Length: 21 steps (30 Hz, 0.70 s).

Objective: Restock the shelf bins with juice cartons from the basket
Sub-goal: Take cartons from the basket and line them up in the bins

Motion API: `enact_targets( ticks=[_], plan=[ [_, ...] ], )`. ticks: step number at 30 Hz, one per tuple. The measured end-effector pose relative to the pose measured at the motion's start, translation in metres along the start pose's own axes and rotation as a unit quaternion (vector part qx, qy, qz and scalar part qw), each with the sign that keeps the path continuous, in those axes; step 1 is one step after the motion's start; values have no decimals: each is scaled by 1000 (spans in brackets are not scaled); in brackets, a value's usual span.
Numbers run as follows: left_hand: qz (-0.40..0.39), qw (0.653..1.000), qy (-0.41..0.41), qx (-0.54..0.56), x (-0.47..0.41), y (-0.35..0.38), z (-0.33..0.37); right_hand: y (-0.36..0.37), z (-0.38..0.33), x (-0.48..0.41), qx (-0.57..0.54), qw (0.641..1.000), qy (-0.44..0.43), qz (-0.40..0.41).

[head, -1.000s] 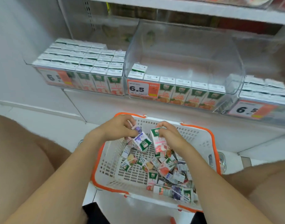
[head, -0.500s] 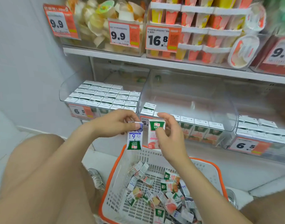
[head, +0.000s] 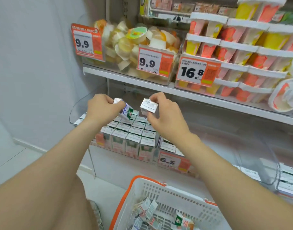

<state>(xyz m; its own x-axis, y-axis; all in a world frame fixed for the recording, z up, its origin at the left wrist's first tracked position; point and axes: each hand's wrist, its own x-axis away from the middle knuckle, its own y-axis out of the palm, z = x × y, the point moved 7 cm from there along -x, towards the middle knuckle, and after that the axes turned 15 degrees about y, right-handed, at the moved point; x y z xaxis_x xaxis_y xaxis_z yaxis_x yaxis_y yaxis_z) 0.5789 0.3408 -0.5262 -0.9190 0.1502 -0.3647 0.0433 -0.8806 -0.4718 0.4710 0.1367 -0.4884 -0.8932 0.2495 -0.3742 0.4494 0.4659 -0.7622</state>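
At the lower shelf (head: 119,165), beyond the basket, I log the following.

1. Left bin (head: 74,107), clear-walled. It is packed with upright rows of juice cartons (head: 134,130). I see no open slot from here, so I judge it near full.
2. Middle bin (head: 233,146), just right of the first, behind the 6.5 price tag (head: 171,161). Only a few cartons show at its near left corner and the rest looks bare. I judge most of the outstanding work lies here.
3. Basket (head: 175,195), white with an orange rim, near and low. Loose cartons (head: 147,209) lie jumbled inside, so restocking is well short of done.
4. Left hand (head: 101,107), raised over the far rows of the left bin. Its fingers are curled round a purple-and-white carton (head: 127,111), held tilted with the green end pointing down at the rows. I cannot tell whether it touches them.
5. Right hand (head: 165,117), just right of the left hand, above the seam between the two bins. Fingers and thumb pinch a second carton (head: 149,106) by its sides, with the top face toward me and the label hidden. This carton is in the air and not yet placed.
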Motion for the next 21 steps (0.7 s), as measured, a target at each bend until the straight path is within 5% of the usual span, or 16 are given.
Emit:
enact_targets(
  ticks=[8, 15, 21],
  plan=[
    [-14, 999, -21, -33, -12, 7, -20, 82, 3, -73, 209, 975, 32, -73],
    [-36, 998, 0, -48, -13, 19, -10, 115, 33, -89, 215, 931, 144, -259],
    [-31, 998, -19, -42, -8, 23, -2, 116, 34, -77, 255, 916, 125, -282]
  ],
)
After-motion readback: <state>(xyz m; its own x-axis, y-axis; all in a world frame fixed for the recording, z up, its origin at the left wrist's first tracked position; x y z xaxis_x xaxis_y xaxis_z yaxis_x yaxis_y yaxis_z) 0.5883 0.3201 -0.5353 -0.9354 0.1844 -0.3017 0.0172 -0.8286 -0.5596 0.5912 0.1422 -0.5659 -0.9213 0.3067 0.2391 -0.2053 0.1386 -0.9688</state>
